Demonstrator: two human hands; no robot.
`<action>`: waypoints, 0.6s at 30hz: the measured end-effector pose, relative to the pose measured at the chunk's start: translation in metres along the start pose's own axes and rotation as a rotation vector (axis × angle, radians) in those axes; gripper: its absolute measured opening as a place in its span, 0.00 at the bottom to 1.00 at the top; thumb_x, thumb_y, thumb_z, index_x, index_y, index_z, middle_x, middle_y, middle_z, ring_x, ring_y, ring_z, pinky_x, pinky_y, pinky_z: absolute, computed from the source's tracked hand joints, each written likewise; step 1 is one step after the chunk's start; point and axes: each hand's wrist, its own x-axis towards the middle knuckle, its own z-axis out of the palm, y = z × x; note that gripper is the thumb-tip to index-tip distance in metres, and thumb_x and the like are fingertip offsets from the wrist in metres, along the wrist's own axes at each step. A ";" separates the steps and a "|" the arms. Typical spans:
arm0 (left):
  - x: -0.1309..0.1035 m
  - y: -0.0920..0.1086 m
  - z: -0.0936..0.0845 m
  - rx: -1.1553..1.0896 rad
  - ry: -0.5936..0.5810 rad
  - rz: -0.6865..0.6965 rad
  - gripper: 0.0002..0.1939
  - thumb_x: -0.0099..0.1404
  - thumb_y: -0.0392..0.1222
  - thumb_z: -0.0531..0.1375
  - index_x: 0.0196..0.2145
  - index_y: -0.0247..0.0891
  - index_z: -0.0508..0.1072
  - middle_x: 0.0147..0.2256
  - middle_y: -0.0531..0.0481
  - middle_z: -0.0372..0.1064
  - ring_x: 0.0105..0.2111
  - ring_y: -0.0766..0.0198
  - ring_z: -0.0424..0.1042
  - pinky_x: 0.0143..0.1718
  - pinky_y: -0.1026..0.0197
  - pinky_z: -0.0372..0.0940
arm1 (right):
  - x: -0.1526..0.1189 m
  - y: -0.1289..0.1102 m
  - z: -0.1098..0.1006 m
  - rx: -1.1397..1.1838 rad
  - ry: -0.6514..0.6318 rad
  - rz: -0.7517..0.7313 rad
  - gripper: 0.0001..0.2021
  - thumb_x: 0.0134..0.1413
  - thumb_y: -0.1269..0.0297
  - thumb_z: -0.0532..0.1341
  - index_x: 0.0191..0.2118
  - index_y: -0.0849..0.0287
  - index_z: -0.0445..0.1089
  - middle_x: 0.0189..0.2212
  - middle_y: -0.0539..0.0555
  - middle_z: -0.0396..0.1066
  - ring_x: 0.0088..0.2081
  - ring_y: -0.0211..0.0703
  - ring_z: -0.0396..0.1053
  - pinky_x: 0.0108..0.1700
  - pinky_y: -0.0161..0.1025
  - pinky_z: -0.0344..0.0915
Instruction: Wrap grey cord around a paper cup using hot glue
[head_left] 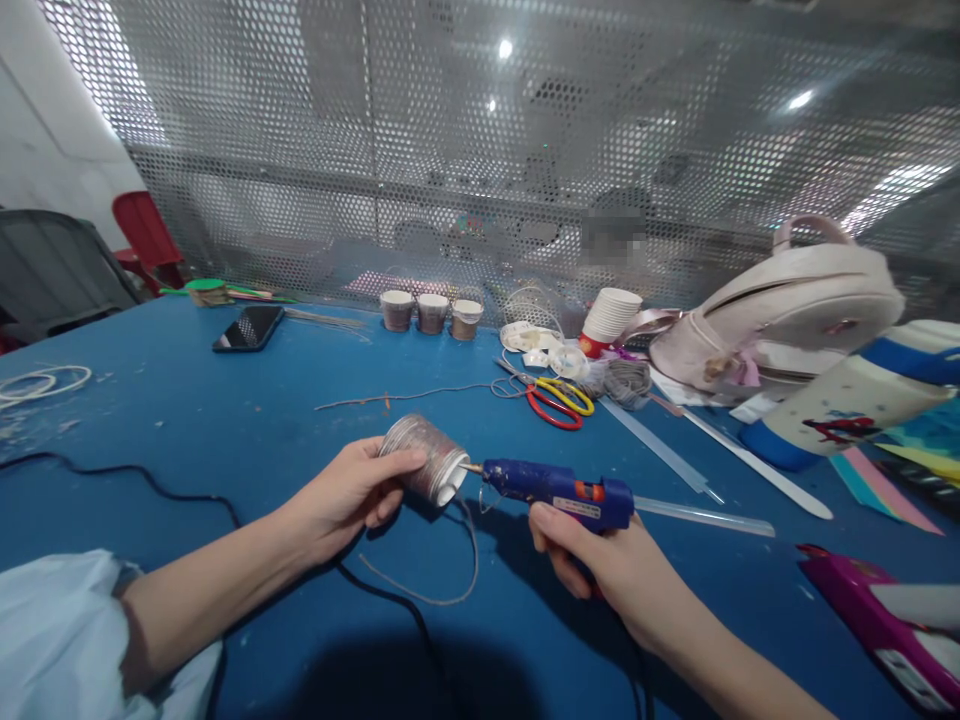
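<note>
My left hand (364, 490) is closed around a paper cup (427, 452) wound with grey cord, tilted on its side with its white opening facing right and down. A loose end of the grey cord (474, 560) curls below the cup onto the table. In my right hand (592, 555) is a blue hot glue gun (559, 487), gripped by its handle. Its metal nozzle meets the cord-wrapped wall near the cup's rim. Out of the gun's back sticks a clear glue stick (705, 515).
Three cord-wrapped cups (432, 315) stand at the back. Scissors (559, 400), a ball of grey yarn (628, 380) and stacked paper cups (611, 318) lie right of them. A bottle (847, 400), bag (780, 300) and magenta tool (870, 610) occupy the right; a phone (249, 328) and black cable (150, 485) the left.
</note>
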 end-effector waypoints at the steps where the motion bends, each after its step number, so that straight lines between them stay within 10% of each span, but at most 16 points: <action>1: 0.000 0.000 0.000 0.007 0.005 0.003 0.16 0.53 0.50 0.65 0.27 0.36 0.64 0.10 0.62 0.54 0.10 0.76 0.50 0.12 0.72 0.45 | 0.000 -0.001 0.000 -0.019 0.004 0.011 0.20 0.53 0.47 0.55 0.22 0.59 0.63 0.09 0.43 0.54 0.15 0.33 0.52 0.23 0.33 0.51; 18: 0.000 -0.004 -0.002 0.173 0.086 0.115 0.16 0.53 0.50 0.65 0.27 0.36 0.65 0.11 0.61 0.56 0.11 0.76 0.52 0.12 0.72 0.46 | -0.005 -0.005 -0.001 -0.165 0.142 0.092 0.20 0.51 0.45 0.55 0.22 0.57 0.64 0.11 0.44 0.54 0.18 0.35 0.54 0.24 0.34 0.51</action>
